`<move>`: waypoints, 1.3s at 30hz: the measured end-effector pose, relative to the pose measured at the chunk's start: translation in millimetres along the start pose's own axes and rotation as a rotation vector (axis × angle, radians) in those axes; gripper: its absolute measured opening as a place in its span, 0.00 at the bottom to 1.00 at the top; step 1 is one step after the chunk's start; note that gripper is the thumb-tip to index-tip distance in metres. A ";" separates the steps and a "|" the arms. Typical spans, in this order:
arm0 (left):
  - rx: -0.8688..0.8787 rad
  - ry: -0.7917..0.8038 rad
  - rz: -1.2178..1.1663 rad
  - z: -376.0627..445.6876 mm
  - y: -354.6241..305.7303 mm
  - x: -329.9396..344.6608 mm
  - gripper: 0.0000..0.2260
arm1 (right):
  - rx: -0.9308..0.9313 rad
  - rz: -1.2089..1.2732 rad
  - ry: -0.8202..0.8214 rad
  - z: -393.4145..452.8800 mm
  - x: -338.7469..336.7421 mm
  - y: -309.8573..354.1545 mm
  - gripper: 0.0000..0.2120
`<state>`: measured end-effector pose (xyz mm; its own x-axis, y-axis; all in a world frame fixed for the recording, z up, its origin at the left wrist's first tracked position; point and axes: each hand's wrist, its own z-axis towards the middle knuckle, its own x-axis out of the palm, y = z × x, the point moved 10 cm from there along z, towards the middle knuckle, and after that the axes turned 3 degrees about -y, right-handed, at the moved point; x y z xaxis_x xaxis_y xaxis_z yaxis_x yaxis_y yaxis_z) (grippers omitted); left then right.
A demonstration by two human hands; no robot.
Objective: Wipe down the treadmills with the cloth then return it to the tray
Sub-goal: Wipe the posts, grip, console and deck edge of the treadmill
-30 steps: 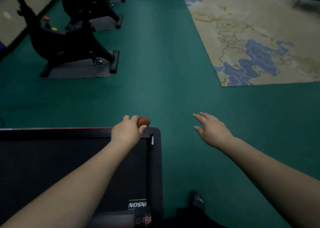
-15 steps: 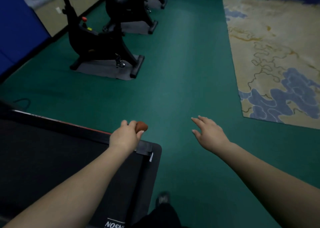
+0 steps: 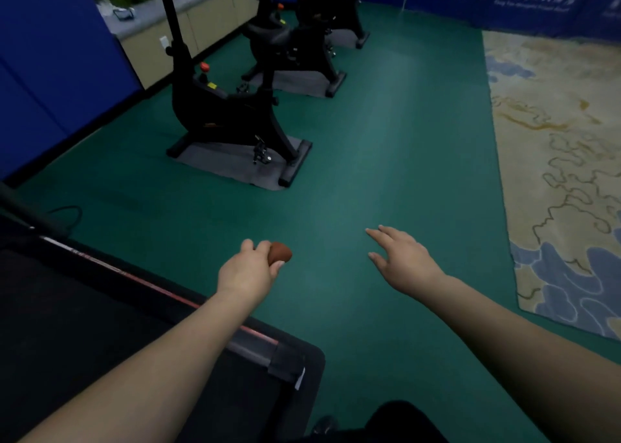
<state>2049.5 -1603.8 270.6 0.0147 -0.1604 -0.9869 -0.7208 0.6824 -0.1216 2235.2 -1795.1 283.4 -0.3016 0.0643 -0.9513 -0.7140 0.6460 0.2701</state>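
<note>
At centre frame the left hand [image 3: 247, 271] grips a balled brown cloth [image 3: 279, 252] above the green floor [image 3: 386, 160], beyond the treadmill [image 3: 100, 325] at lower left; right hand [image 3: 405, 261] open; bikes [image 3: 232, 106] upper left; rug [image 3: 564, 160] right

brown cloth [image 3: 279, 252] bunched in small wad, gripped in left hand [image 3: 247, 271], held above green floor just past treadmill [image 3: 100, 325] edge. treadmill black, red side stripe, deck at lower left.
</note>
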 end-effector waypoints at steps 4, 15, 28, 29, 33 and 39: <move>-0.074 -0.024 -0.025 49.4 15.1 -9.4 0.20 | -0.091 -0.009 0.033 72.0 -1.8 20.9 0.25; -0.422 -0.146 -0.068 193.9 88.9 -46.5 0.21 | -0.450 -0.081 0.053 317.0 -34.7 104.5 0.25; -0.815 -0.307 -0.100 213.9 207.4 -101.6 0.22 | -0.818 -0.067 0.133 445.6 -23.1 283.0 0.24; -0.833 -0.310 -0.098 215.2 220.3 -104.1 0.22 | -0.841 -0.059 0.136 451.2 -21.2 301.4 0.24; -0.883 -0.318 -0.096 227.5 274.8 -114.5 0.22 | -0.892 -0.067 0.147 476.1 -13.0 370.0 0.24; -0.926 -0.332 -0.096 253.2 365.0 -135.5 0.22 | -0.902 -0.044 0.178 512.6 1.7 464.5 0.23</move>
<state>1959.9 -1152.4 333.3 0.1928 0.1193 -0.9740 -0.9618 -0.1736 -0.2116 2226.9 -1105.1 330.8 -0.3021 -0.1124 -0.9466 -0.9268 -0.1979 0.3193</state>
